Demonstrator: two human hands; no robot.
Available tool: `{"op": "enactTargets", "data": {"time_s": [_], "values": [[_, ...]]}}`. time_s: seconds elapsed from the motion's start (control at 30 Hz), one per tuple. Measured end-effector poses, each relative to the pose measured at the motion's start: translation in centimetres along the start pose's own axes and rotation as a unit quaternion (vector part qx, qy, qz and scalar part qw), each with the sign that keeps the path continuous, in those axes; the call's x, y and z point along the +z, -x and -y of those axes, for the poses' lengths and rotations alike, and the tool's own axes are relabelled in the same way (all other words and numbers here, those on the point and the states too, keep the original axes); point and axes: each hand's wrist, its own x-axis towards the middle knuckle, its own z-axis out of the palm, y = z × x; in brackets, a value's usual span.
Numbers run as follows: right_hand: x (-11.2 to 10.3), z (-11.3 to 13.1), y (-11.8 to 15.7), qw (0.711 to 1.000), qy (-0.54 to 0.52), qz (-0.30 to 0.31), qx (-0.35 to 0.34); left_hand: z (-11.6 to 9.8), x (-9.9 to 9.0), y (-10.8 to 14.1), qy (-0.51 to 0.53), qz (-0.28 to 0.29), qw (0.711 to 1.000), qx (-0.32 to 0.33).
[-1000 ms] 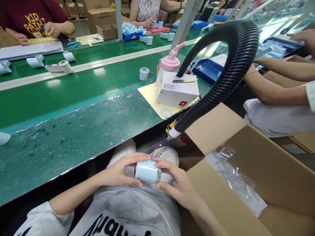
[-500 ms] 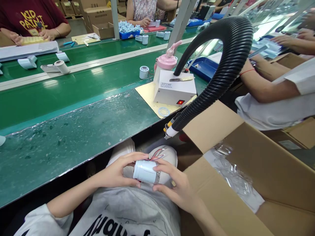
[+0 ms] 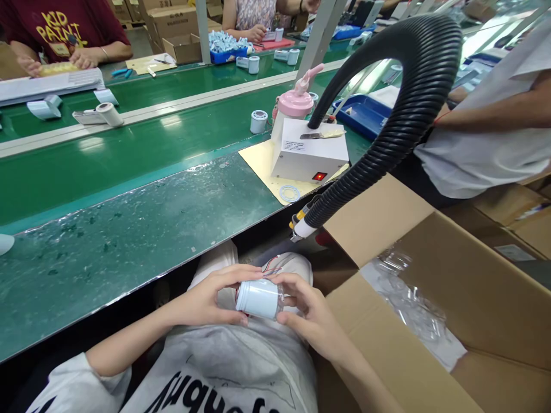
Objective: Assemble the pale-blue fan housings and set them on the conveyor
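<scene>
Over my lap lies a light-blue cylindrical housing (image 3: 259, 298), tilted on its side, with a clear plastic cover (image 3: 280, 298) at its right end. My left hand (image 3: 224, 295) grips the housing's left end, thumb below and fingers above. Around the clear cover curl the fingers and thumb of my right hand (image 3: 307, 307). Thin red and dark wires (image 3: 272, 265) stick out behind the housing, near my fingertips. What lies on the housing's far side is hidden.
A black corrugated hose (image 3: 413, 115) arches from a white box with a lit red switch (image 3: 310, 155). An open carton (image 3: 387, 355) at right holds clear plastic parts (image 3: 413, 304). A green conveyor (image 3: 142, 152) carries light-blue parts. Co-workers sit across and at right.
My right fingers have shifted on the clear cover, and the wires have moved closer to my hands. The co-worker at right has leaned and moved an arm. The view has shifted slightly.
</scene>
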Motion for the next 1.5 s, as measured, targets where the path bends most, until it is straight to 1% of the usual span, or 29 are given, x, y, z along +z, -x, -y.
{"op": "enactTargets", "data": {"time_s": [0.1,0.23,0.33,0.47,0.6,0.7,0.9,1.0,1.1,1.27,1.37,1.5], "values": [[0.1,0.0,-0.2,0.999,-0.024,0.005,0.027,0.0,-0.1,0.0,0.003,0.004,1.000,-0.002],[0.2,-0.1,-0.5,0.998,-0.039,-0.004,0.046,0.2,-0.1,0.1,0.003,0.009,1.000,0.002],[0.4,-0.2,-0.7,0.994,-0.091,0.013,0.063,0.3,0.0,0.1,0.001,0.012,1.000,0.002],[0.7,-0.5,-0.9,0.979,-0.152,0.016,0.136,0.2,0.0,0.0,-0.001,0.017,1.000,-0.005],[1.1,-1.1,-1.0,0.964,-0.177,0.020,0.197,0.3,0.1,0.1,0.004,0.021,1.000,-0.012],[1.3,-1.2,-1.1,0.956,-0.191,0.018,0.224,0.3,0.0,0.2,0.003,0.021,1.000,-0.008],[1.8,-1.1,-1.3,0.937,-0.234,0.023,0.259,0.2,0.0,0.2,0.011,0.014,1.000,-0.001],[1.8,-1.2,-1.1,0.938,-0.240,0.030,0.249,0.2,0.1,0.2,0.015,0.010,1.000,0.008],[1.7,-1.4,-0.7,0.947,-0.236,0.044,0.212,0.1,0.1,0.3,0.018,0.006,1.000,0.023],[1.4,-1.1,-0.2,0.960,-0.226,0.052,0.156,-0.2,0.1,0.5,0.025,0.001,1.000,0.014],[1.3,-0.8,-0.1,0.965,-0.212,0.051,0.144,-0.3,0.2,0.5,0.019,-0.005,1.000,0.024],[1.1,-0.8,-0.1,0.969,-0.196,0.047,0.145,-0.3,0.4,0.3,0.034,-0.008,0.999,0.027]]}}
